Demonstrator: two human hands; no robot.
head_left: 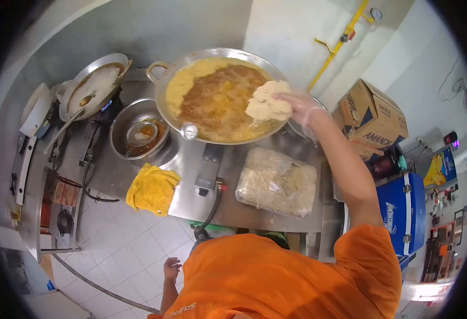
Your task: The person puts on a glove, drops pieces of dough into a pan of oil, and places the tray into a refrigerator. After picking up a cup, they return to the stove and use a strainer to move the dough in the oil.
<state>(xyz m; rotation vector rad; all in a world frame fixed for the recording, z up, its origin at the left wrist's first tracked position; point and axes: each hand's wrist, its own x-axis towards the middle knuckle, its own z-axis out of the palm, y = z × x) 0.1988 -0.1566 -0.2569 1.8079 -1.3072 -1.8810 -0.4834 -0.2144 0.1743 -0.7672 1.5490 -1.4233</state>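
In a clear plastic glove, my right hand [301, 108] holds a pale, crumb-coated breaded cutlet [269, 102] by its right end. The cutlet hangs over the right side of a large two-handled pan [164, 103] full of bubbling, foamy oil [217, 101]. A round dial thermometer [189, 131] is at the pan's front rim. My left hand [173, 268] hangs low beside my body, holding nothing, its fingers loosely bent and apart. On the counter below the pan lies a plastic-wrapped tray [277, 183] of pale, crumbly contents.
A yellow cloth [152, 190] lies at the counter's front edge. Left of the big pan stand a steel bowl [117, 138] with a strainer and a wok [103, 61] with a ladle over a blue flame. Cardboard boxes [377, 114] and a blue cooler [398, 212] are on the right.
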